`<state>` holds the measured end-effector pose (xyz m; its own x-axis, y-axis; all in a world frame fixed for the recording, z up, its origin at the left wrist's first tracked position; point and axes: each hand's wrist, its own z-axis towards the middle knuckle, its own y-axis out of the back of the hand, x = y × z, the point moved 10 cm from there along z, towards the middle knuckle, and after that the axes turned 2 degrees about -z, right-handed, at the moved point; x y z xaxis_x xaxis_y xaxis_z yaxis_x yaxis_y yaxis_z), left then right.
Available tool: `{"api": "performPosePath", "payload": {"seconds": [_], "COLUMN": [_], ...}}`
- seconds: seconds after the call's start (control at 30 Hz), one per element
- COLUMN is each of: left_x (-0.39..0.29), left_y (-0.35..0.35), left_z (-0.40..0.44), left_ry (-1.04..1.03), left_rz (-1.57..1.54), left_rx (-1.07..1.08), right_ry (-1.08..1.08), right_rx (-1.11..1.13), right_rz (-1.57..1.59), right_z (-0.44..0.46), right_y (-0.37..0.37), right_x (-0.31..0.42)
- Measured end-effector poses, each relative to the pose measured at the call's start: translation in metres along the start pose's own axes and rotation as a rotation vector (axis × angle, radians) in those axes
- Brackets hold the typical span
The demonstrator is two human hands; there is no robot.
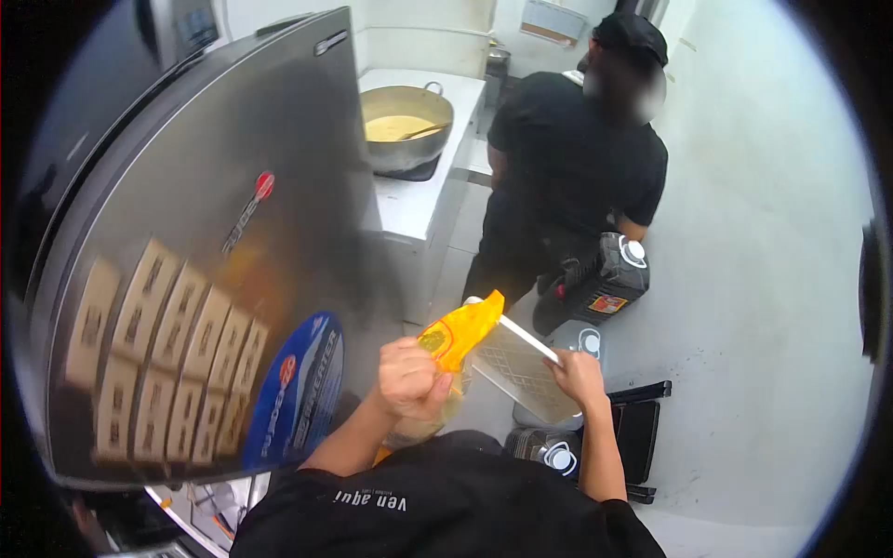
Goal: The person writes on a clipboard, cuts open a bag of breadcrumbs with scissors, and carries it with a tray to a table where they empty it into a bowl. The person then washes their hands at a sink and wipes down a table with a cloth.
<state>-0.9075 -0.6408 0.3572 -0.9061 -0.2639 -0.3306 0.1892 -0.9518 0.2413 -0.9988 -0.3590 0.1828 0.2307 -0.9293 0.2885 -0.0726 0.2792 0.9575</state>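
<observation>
Well, nearest of all was the wearer's black shirt (446, 502), and beyond it both hands were busy. The left hand (412, 379) was clenched around a yellow-orange packet (462, 335), which stuck up out of the fist in front of the body. The right hand (579, 377) grasped the rim of a white basket (528, 374) with a gridded base; the basket was tilted, just beside the packet. Under the right forearm sat a dark jug (544, 449) with a white cap. To the left, a big steel door (312, 205) bore a blue sticker (296, 391). Farther on, near a labelled black container (609, 279), a co-worker (577, 158) in black stood by the pale wall (763, 232). Beyond the door, a wide pot (409, 160) of pale yellow liquid stood on a white counter (406, 212), a wooden utensil (423, 132) resting in it.
</observation>
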Motion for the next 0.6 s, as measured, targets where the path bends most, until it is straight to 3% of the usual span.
{"api": "performPosePath", "payload": {"seconds": [0.17, 0.37, 0.5, 0.6], "left_x": [0.092, 0.205, 0.275, 0.334], "left_y": [-0.024, -0.101, -0.159, -0.209], "left_z": [0.053, 0.105, 0.14, 0.182], "left_ry": [0.028, 0.006, -0.043, -0.066], "left_rz": [-0.106, -0.189, -0.162, -0.121], "left_rx": [-0.022, 0.003, 0.026, 0.114], "right_ry": [-0.241, -0.462, -0.637, -0.612], "right_rx": [-0.011, -0.201, -0.246, -0.323], "right_rz": [0.045, 0.054, 0.194, 0.204], "right_z": [0.017, 0.046, 0.08, 0.141], "right_y": [0.039, 0.064, 0.077, 0.07], "right_x": [-0.068, -0.147, -0.236, -0.328]}}
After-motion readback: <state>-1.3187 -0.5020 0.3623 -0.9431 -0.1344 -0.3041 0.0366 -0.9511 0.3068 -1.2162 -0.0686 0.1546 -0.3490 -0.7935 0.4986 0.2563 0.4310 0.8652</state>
